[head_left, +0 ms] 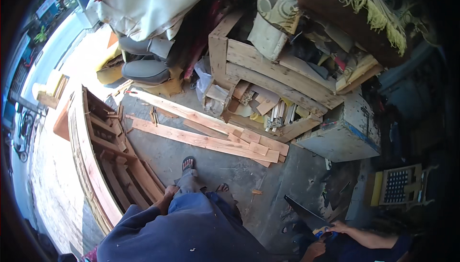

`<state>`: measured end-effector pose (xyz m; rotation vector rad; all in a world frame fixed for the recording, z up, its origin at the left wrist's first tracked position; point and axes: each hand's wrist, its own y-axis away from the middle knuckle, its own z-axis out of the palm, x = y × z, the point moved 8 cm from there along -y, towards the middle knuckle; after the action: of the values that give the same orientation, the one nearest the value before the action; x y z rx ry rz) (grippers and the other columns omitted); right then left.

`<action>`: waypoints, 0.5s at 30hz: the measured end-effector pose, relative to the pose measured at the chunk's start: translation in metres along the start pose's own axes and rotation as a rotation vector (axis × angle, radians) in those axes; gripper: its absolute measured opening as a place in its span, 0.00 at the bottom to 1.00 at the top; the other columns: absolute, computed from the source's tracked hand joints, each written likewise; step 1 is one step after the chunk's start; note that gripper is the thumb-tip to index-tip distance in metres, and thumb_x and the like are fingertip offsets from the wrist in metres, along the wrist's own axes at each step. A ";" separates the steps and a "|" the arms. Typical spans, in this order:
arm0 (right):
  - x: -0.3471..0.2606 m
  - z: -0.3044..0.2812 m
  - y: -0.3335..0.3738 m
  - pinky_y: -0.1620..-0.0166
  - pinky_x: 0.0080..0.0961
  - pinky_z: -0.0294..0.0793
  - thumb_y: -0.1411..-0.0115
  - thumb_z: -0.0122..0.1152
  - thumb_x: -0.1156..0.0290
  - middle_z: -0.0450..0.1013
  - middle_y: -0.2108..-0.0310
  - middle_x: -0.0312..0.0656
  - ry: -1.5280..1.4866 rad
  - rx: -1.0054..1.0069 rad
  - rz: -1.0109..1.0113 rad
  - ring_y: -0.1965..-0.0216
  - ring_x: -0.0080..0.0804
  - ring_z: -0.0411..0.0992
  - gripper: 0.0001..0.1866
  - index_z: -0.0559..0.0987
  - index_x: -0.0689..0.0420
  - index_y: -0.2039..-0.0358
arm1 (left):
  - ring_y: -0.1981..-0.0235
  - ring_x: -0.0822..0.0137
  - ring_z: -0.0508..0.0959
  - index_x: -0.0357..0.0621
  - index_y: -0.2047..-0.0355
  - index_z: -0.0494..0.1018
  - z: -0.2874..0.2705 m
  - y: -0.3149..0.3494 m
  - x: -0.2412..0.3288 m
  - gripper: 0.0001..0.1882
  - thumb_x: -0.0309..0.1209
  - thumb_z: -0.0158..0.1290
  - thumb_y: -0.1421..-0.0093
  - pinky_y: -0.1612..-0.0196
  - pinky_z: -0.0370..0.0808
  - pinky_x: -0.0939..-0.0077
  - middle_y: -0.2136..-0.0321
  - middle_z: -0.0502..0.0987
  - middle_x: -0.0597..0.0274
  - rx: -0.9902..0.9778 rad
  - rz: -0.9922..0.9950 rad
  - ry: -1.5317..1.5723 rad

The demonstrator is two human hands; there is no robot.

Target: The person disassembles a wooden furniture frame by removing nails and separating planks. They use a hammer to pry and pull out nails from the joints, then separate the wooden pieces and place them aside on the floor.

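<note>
My left hand (169,192) is closed, with its fingers curled against my grey trouser leg (184,184); whether they grip the cloth is hidden. Just left of it stands a long slatted wooden frame (96,166). At the lower right, another person's hand (339,227) grips the handle of a handsaw (306,213), its dark blade angled up to the left. A further hand (315,249) shows below that handle at the picture's edge. It may be my right hand, but I cannot tell whose it is, and its fingers are partly hidden.
Ahead of my sandaled feet lie long planks (201,142) and short offcuts (258,148). A large wooden seat frame (273,73) stands beyond, holding scraps. A pale cabinet (335,140) lies at right. Grey cushions (143,70) and a white sheet (148,8) are piled at far left.
</note>
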<state>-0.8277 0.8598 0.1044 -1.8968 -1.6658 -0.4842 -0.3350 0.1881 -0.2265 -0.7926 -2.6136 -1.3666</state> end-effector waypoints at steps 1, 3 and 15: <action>-0.016 -0.027 0.004 0.67 0.35 0.81 0.42 0.62 0.64 0.78 0.72 0.41 -0.046 0.108 0.010 0.73 0.39 0.79 0.32 0.67 0.45 0.36 | 0.49 0.46 0.78 0.41 0.53 0.80 0.013 0.008 -0.022 0.21 0.37 0.48 0.42 0.46 0.74 0.60 0.51 0.79 0.45 0.066 -0.116 0.226; -0.052 -0.059 0.009 0.67 0.35 0.81 0.42 0.62 0.65 0.77 0.72 0.42 -0.148 0.218 0.002 0.73 0.39 0.79 0.30 0.68 0.47 0.38 | 0.46 0.45 0.76 0.41 0.52 0.79 -0.005 0.006 -0.045 0.22 0.38 0.48 0.43 0.42 0.72 0.61 0.49 0.78 0.44 0.191 -0.306 0.551; -0.421 -0.176 0.125 0.65 0.35 0.80 0.45 0.60 0.70 0.76 0.68 0.49 -0.977 -0.650 -0.469 0.70 0.41 0.79 0.20 0.72 0.61 0.52 | 0.44 0.45 0.75 0.35 0.53 0.78 -0.072 0.040 -0.174 0.26 0.41 0.47 0.43 0.41 0.70 0.62 0.49 0.78 0.44 0.294 -0.705 0.919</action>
<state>-0.7561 0.4135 -0.0364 -2.3964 -2.9021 -0.2913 -0.1774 0.0799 -0.2073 0.7165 -2.2261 -1.0063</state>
